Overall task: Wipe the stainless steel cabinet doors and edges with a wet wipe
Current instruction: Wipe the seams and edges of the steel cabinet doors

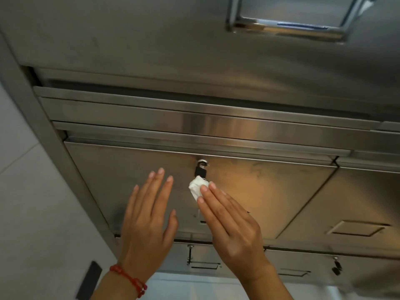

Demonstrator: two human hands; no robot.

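We see our right hand (232, 221) pressing a bunched white wipe (196, 187) against the steel door (270, 191) with straight fingers, just below the black padlock (200, 171) hanging from its hasp. Our left hand (147, 215) is spread flat, holding nothing, and lies on or just off the same door to the left; we cannot tell whether it touches. The wipe sits touching or nearly touching the padlock's lower end. From here, we judge the main risk is the wipe snagging on the padlock or hasp and pulling out from under our fingers, since flat fingers only pin it and do not grip it. Balled up as it is, it may also cover little steel per pass and leave streaks. The rails (194, 118) above look yet to be reached. We can read no brand, label or writing anywhere.
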